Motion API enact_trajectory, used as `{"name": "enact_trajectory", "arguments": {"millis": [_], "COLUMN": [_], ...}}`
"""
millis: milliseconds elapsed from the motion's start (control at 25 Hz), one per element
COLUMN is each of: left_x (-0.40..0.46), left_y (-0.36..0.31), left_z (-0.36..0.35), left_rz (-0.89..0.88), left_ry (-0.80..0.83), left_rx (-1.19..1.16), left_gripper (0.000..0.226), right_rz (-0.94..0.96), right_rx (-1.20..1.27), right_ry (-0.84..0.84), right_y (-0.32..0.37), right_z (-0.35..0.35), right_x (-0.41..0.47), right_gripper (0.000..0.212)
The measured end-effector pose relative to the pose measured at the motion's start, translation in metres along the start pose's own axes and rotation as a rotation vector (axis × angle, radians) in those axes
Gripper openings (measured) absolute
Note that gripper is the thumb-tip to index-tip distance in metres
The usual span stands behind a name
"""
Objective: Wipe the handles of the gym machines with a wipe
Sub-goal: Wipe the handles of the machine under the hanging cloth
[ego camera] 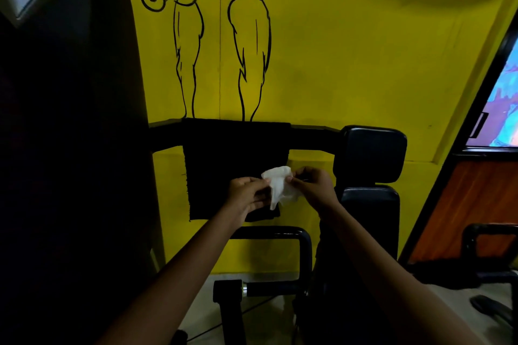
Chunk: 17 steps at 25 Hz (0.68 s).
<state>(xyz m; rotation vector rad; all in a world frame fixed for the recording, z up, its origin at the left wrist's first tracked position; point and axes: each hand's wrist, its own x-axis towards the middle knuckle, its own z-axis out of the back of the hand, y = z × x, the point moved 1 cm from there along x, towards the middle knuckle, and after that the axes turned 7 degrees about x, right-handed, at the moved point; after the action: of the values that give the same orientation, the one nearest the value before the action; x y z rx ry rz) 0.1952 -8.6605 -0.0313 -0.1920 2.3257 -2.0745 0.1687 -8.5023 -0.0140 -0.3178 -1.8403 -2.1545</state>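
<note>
Head view: we see left hand [246, 190] and right hand [314, 187] raised together, each pinching crumpled white wipe [280, 185] between curled fingertips. Wipe hangs between hands, before black cloth [235, 154] draped over black machine bar [311, 136]. Black foam-gripped handle [227, 290] below, well apart from wipe.

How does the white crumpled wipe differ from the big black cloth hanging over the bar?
The white crumpled wipe is small and bunched; the black cloth is far larger and hangs flat. The wipe is pinched between the left hand and right hand; the cloth is draped over the black machine bar, untouched. Both are soft, limp sheets.
</note>
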Motion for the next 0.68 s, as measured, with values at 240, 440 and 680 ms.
{"name": "enact_trajectory", "arguments": {"millis": [240, 440, 680], "left_x": [-0.005, -0.011, -0.013], "left_y": [-0.002, -0.001, -0.009], "left_z": [-0.007, -0.008, -0.004], "left_rz": [0.04, 0.067, 0.157], "left_ry": [-0.011, 0.038, 0.09], "left_rx": [-0.046, 0.065, -0.222], "left_gripper": [0.028, 0.015, 0.012], "right_rz": [0.118, 0.061, 0.066], "right_rx": [-0.225, -0.132, -0.233], "right_ry": [-0.065, -0.051, -0.055], "right_y": [0.005, 0.005, 0.001], "right_z": [0.0, -0.003, 0.005], "right_x": [0.001, -0.001, -0.005], "right_gripper": [0.017, 0.016, 0.037]}}
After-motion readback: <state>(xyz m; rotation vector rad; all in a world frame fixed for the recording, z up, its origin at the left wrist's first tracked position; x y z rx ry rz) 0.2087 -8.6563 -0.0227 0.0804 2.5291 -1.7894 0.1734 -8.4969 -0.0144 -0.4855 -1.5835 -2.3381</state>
